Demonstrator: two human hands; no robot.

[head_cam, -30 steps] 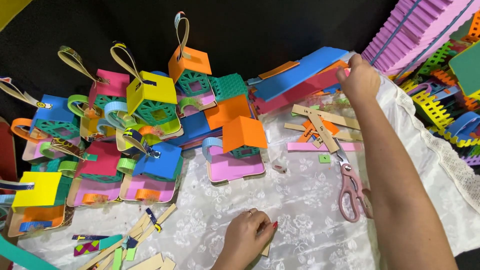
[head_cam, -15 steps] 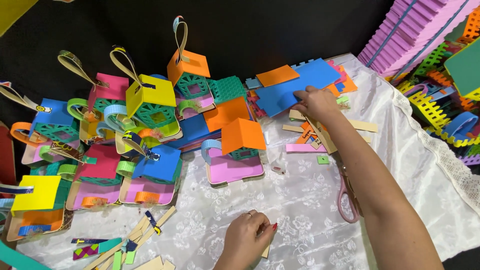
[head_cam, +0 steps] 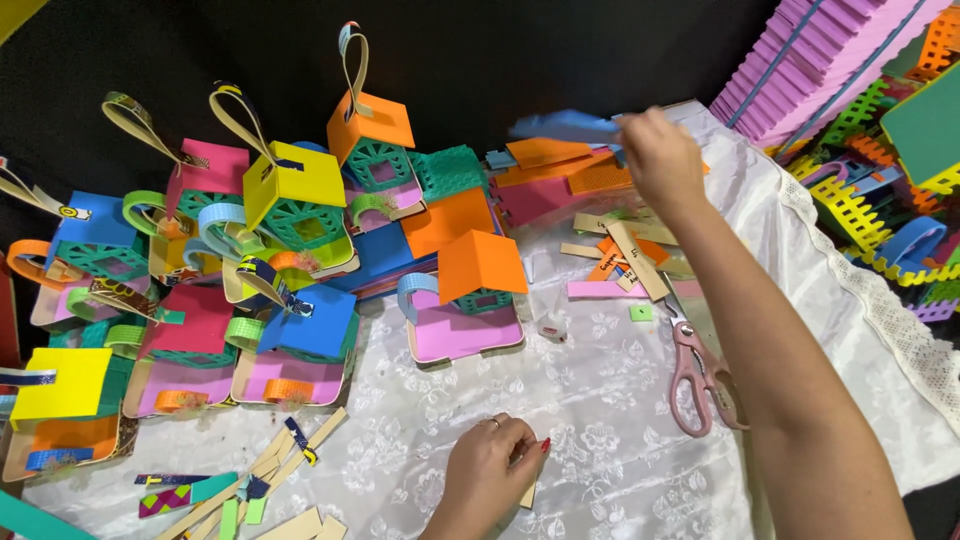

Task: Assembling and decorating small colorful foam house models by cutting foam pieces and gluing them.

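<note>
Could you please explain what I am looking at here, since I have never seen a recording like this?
One camera, worn on a person's head, looks down at their own two bare hands; there is no machine. The right hand is raised, pinching a blue foam sheet above a pile of coloured sheets. The left hand rests on the white lace cloth, with a small tan strip under its fingers. Little foam houses with ribbon loops, such as the orange-roofed house, crowd the left side. Pink-handled scissors lie beside the right arm.
</note>
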